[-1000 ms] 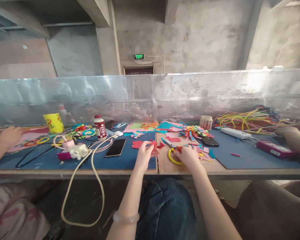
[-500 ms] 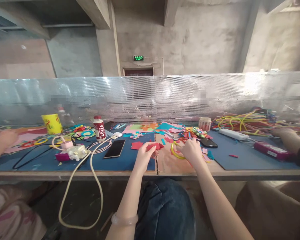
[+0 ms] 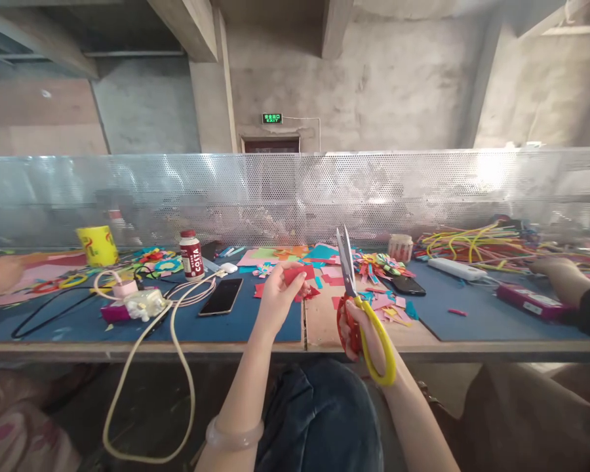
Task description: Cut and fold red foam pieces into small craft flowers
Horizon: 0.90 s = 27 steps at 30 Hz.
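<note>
Behind a worktable (image 3: 319,337), a concrete wall (image 3: 398,92) is rising. Thumb and fingers of the left hand (image 3: 278,298) are pinching red paper (image 3: 299,273) with no visible gap, just above the tabletop. Fingers of the right hand (image 3: 368,328) are curling around the handles of the scissors (image 3: 350,286), whose blades are pointing away, slightly parted, near the table's front edge. Paper scraps (image 3: 388,303) are lying just beyond that hand; leftward, a phone (image 3: 222,297) is resting near a bottle (image 3: 191,255).
</note>
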Each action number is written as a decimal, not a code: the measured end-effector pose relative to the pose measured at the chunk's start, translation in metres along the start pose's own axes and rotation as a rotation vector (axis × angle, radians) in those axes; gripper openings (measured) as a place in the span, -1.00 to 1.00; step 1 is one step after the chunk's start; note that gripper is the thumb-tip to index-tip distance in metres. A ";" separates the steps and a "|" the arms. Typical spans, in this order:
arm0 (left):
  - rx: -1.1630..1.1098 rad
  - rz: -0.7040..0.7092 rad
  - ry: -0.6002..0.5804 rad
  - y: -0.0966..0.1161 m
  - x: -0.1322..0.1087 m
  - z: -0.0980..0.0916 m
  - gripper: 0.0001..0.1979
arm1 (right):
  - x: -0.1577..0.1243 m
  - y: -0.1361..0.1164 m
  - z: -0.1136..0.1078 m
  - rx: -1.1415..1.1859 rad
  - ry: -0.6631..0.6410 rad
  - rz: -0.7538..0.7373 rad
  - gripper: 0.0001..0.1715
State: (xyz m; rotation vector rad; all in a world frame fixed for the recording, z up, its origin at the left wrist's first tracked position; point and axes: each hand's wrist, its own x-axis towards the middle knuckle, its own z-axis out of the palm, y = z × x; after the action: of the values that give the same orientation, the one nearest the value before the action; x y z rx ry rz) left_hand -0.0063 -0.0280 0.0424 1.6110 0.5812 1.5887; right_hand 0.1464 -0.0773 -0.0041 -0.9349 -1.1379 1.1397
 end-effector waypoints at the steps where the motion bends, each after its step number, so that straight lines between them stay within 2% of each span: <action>1: 0.008 0.020 0.007 0.005 0.001 0.001 -0.78 | -0.003 -0.001 0.003 -0.013 0.004 0.012 -0.54; 4: 0.042 0.089 0.040 0.019 -0.001 0.007 -0.79 | -0.015 -0.002 0.011 -0.093 0.031 0.011 -0.55; 7: 0.066 0.141 0.059 0.030 -0.006 0.012 -0.77 | -0.027 -0.002 0.019 -0.146 -0.005 -0.029 -0.57; 13: 0.105 0.173 0.043 0.044 -0.010 0.015 -0.82 | -0.038 -0.006 0.024 -0.152 -0.013 -0.065 -0.59; 17: 0.088 0.166 0.041 0.046 -0.010 0.013 -0.82 | -0.042 -0.009 0.022 -0.130 -0.066 -0.039 -0.62; 27: 0.110 0.205 0.038 0.040 -0.011 0.015 -0.82 | -0.048 -0.016 0.022 -0.206 -0.102 -0.015 -0.61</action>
State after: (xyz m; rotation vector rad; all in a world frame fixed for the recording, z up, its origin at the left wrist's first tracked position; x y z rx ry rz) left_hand -0.0007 -0.0634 0.0685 1.7724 0.5453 1.7661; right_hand 0.1260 -0.1273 0.0065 -1.0325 -1.3625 1.0824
